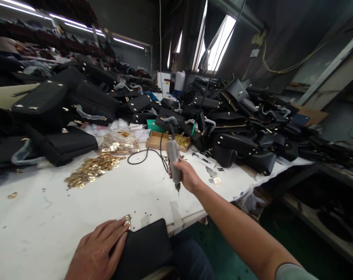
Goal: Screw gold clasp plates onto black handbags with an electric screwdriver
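Note:
My right hand [186, 173] is wrapped around a grey electric screwdriver [173, 157], held upright above the white table with its bit [178, 191] pointing down and touching nothing. At the table's near edge lies a black handbag [149, 247], only partly in view. My left hand [99, 249] grips that bag from the left, its fingers close together and the fingertips pressing at a gold metal clasp [128, 221] on the bag's corner. The fingers partly cover the clasp, and my left thumb rests along the black surface.
Loose gold clasp plates [91, 171] lie heaped at left, beside clear plastic bags of fittings [119, 144]. A cardboard box [156, 140] holds small gold screws [182, 141]. Black handbags [235, 144] pile up behind. A black cord [138, 161] and a pen [201, 158] lie nearby.

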The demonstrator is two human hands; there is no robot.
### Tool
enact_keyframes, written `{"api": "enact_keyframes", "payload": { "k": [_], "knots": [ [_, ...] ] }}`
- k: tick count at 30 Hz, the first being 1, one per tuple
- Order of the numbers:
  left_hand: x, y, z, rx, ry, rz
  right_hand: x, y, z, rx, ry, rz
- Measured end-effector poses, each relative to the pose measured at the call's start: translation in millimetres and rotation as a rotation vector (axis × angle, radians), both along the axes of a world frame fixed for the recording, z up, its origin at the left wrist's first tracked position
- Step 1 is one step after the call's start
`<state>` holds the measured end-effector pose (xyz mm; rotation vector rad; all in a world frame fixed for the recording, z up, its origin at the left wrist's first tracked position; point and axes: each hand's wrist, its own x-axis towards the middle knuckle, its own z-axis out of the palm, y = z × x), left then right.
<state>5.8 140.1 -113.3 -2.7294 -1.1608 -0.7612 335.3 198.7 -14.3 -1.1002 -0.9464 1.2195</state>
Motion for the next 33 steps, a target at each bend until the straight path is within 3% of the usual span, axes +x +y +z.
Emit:
{"api": "enact_keyframes", "payload": {
  "k": [4, 8, 17, 33],
  "knots": [
    [1, 0, -2.7, 0.007, -0.019, 0.000, 44, 13, 0.6, 0.024, -0.247, -0.478],
    [0, 1, -5.9, -0.007, -0.013, -0.004, 70, 26, -11.1, 0.058, -0.261, -0.676],
    [-3, 2, -9.7, -0.047, -0.019, -0.019, 84, 42, -35.6, 0.059, -0.224, -0.722],
    [-2, 0, -10.9, -0.098, -0.019, 0.013, 84, 56, -41.1, 0.070, -0.254, -0.740]
  ]
}}
